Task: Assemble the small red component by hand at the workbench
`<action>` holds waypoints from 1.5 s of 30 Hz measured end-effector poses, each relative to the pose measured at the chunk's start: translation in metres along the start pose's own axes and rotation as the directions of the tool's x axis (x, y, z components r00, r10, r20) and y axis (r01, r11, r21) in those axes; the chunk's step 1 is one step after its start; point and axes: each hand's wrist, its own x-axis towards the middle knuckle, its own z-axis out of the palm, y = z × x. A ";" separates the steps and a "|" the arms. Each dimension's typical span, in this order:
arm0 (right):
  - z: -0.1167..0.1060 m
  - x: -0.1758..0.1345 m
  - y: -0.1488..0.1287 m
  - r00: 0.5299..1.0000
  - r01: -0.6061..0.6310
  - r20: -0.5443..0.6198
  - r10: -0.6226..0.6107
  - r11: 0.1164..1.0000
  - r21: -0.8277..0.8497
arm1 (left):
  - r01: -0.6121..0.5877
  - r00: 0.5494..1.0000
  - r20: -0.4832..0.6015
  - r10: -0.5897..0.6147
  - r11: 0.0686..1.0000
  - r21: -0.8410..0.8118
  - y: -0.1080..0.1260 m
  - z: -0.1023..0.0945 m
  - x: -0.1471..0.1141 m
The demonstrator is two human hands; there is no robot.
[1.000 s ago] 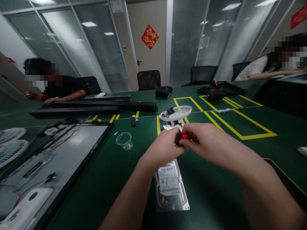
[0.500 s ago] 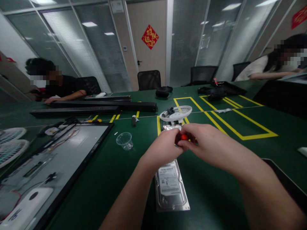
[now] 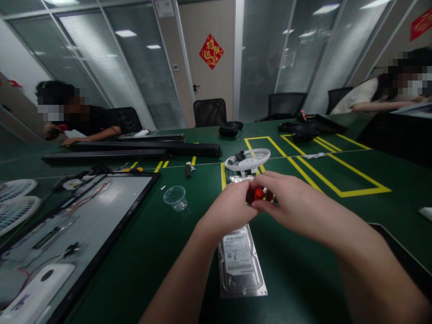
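Note:
My left hand [image 3: 232, 208] and my right hand [image 3: 290, 193] meet above the table, fingers curled inward and closed. Between them shows a small red object [image 3: 258, 194] with dark parts around it; my fingers cover most of it, so its kind is unclear. Just below my wrists lies a silver hard drive [image 3: 240, 261], flat on the green table [image 3: 303, 279] with its label up. Past my fingertips, another shiny metal piece [image 3: 240, 178] is partly hidden by my hands.
A white basket [image 3: 259, 158] with small dark parts stands beyond my hands. To the left are a clear plastic cup [image 3: 175, 198], an opened display panel [image 3: 111, 193] and long black bars [image 3: 148, 147]. A dark tablet-like edge [image 3: 401, 252] lies right. Two people sit across the table.
The fingers of my right hand have shifted slightly, and more of the red object shows between my hands. At the far left, the other person's hand has risen a little.

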 end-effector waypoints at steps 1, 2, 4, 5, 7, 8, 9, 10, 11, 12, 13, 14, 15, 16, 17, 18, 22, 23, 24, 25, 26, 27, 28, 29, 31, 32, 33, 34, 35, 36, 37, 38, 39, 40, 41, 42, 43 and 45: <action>0.000 -0.001 0.000 1.000 0.018 0.009 -0.018 1.000 0.007 | -0.002 1.000 -0.009 0.002 1.000 -0.010 -0.001 0.001 0.000; -0.001 -0.002 -0.001 0.999 0.034 0.016 -0.034 0.999 0.013 | -0.003 1.000 -0.020 0.003 1.000 -0.017 -0.002 0.002 0.000; -0.001 -0.002 -0.001 0.999 0.040 0.026 -0.040 0.999 0.016 | -0.006 0.999 -0.035 0.005 1.000 -0.024 -0.003 0.003 0.001; -0.001 -0.001 -0.001 0.999 0.033 0.026 -0.034 0.999 0.010 | -0.006 0.999 -0.037 0.005 1.000 -0.025 -0.003 0.004 0.001; -0.001 0.000 -0.001 1.000 -0.004 0.024 0.005 1.000 -0.016 | -0.002 1.000 -0.029 0.001 1.000 -0.019 -0.003 0.004 0.001; -0.001 0.001 -0.002 0.999 -0.031 0.026 0.032 0.999 -0.028 | 0.006 1.000 -0.021 -0.006 1.000 -0.009 -0.002 0.003 0.001; -0.001 0.002 -0.002 0.998 -0.055 0.032 0.056 0.998 -0.036 | 0.015 1.000 -0.013 -0.015 1.000 0.004 -0.002 0.002 0.001; -0.002 0.002 -0.002 0.997 -0.070 0.036 0.071 0.997 -0.036 | 0.023 1.000 -0.006 -0.023 1.000 0.015 -0.001 0.001 0.001; -0.002 0.001 -0.003 0.996 -0.075 0.038 0.076 0.997 -0.031 | 0.026 1.000 0.000 -0.026 0.999 0.023 -0.001 0.001 0.001; -0.002 0.001 -0.003 0.997 -0.067 0.040 0.068 0.998 -0.020 | 0.023 1.000 0.005 -0.023 0.999 0.025 -0.001 0.000 0.000; -0.002 0.000 -0.003 0.998 -0.047 0.039 0.048 0.999 -0.006 | 0.017 1.000 0.010 -0.017 1.000 0.023 -0.001 0.000 0.000; -0.002 -0.001 -0.002 0.999 -0.022 0.034 0.022 1.000 0.007 | 0.009 1.000 0.012 -0.009 1.000 0.019 -0.001 0.000 0.000; -0.002 -0.002 -0.002 1.000 0.001 0.030 -0.002 1.000 0.016 | 0.003 1.000 0.010 -0.003 1.000 0.014 -0.001 0.000 0.000; -0.002 -0.002 -0.001 1.000 0.019 0.024 -0.020 1.000 0.020 | 0.001 1.000 0.003 -0.001 1.000 0.007 -0.001 0.000 0.000; -0.001 -0.002 -0.001 0.999 0.030 0.017 -0.031 0.999 0.018 | 0.002 1.000 -0.007 -0.002 1.000 -0.002 -0.001 0.000 0.000; 0.000 -0.001 0.000 0.999 0.034 0.008 -0.034 0.999 0.010 | 0.005 1.000 -0.015 -0.006 1.000 -0.012 0.000 0.001 0.000; 0.002 0.002 0.002 0.999 -0.019 -0.032 0.018 0.999 -0.047 | 0.024 1.000 -0.010 -0.024 1.000 -0.005 0.001 0.001 0.000; 0.002 0.002 0.002 0.999 -0.036 -0.039 0.034 0.998 -0.054 | 0.026 1.000 -0.008 -0.026 1.000 0.001 0.001 0.001 0.000; 0.002 0.002 0.002 0.998 -0.044 -0.044 0.042 0.997 -0.056 | 0.027 1.000 -0.008 -0.027 1.000 0.000 0.001 0.001 0.000; 0.002 0.001 0.002 0.998 -0.042 -0.046 0.040 0.998 -0.052 | 0.027 1.000 -0.007 -0.027 1.000 -0.007 0.000 0.001 0.000; 0.001 0.000 0.001 0.999 -0.030 -0.043 0.028 0.999 -0.042 | 0.024 1.000 -0.004 -0.024 1.000 -0.016 0.000 0.001 0.000; 0.001 -0.001 0.001 0.999 -0.012 -0.038 0.011 1.000 -0.028 | 0.022 1.000 0.001 -0.022 1.000 -0.022 0.000 0.000 0.000; 0.000 -0.001 0.001 1.000 0.010 -0.027 -0.010 1.000 -0.011 | 0.020 1.000 0.004 -0.020 1.000 -0.020 0.000 0.000 0.000; 0.000 -0.002 0.000 0.999 0.029 -0.015 -0.029 1.000 0.007 | 0.017 1.000 0.001 -0.017 1.000 -0.013 0.000 0.000 0.000; -0.001 -0.002 0.000 0.999 0.053 0.001 -0.053 0.998 0.032 | 0.012 1.000 -0.019 -0.012 1.000 0.002 0.000 0.001 0.000; -0.001 -0.002 -0.001 0.998 0.057 0.004 -0.057 0.998 0.035 | 0.012 0.999 -0.030 -0.012 1.000 0.006 0.001 0.001 0.000; -0.001 -0.001 -0.001 0.998 0.055 0.005 -0.055 0.998 0.029 | 0.012 0.999 -0.037 -0.012 1.000 0.006 0.001 0.001 0.000; -0.001 0.000 0.000 0.999 0.043 0.004 -0.043 0.999 0.017 | 0.011 0.999 -0.040 -0.011 1.000 0.003 0.001 0.001 0.000; -0.001 0.001 0.000 1.000 0.023 0.004 -0.023 1.000 0.002 | 0.011 0.999 -0.038 -0.011 1.000 0.000 0.001 0.001 0.000; 0.000 0.002 0.000 1.000 -0.002 0.005 0.002 1.000 -0.011 | 0.011 0.999 -0.035 -0.011 1.000 -0.001 0.001 0.000 0.000; 0.000 0.002 0.000 1.000 -0.025 0.003 0.025 0.999 -0.021 | 0.013 0.999 -0.033 -0.013 1.000 0.000 0.001 0.000 0.000; 0.000 0.002 0.000 0.999 -0.041 -0.002 0.041 0.999 -0.026 | 0.016 0.999 -0.029 -0.016 1.000 0.002 0.001 0.000 0.000; 0.000 0.002 0.000 0.999 -0.044 -0.008 0.044 0.999 -0.024 | 0.019 1.000 -0.024 -0.019 1.000 0.000 0.001 -0.001 0.000; 0.000 0.002 0.000 0.999 -0.033 -0.013 0.033 0.999 -0.016 | 0.021 1.000 -0.019 -0.021 1.000 -0.005 0.000 -0.001 0.000; 0.000 0.001 0.001 1.000 -0.011 -0.015 0.011 1.000 -0.002 | 0.023 1.000 -0.019 -0.023 1.000 -0.010 0.000 -0.001 0.000; 0.000 0.000 0.001 1.000 0.015 -0.015 -0.015 1.000 0.017 | 0.023 0.999 -0.027 -0.023 1.000 -0.016 0.000 0.000 0.000; 0.000 -0.001 0.001 0.999 0.038 -0.012 -0.038 0.999 0.038 | 0.021 0.999 -0.037 -0.022 1.000 -0.022 0.000 0.000 0.000; 0.000 -0.001 0.001 0.998 0.062 -0.007 -0.062 0.996 0.065 | 0.015 0.998 -0.064 -0.017 1.000 -0.018 0.000 0.001 0.000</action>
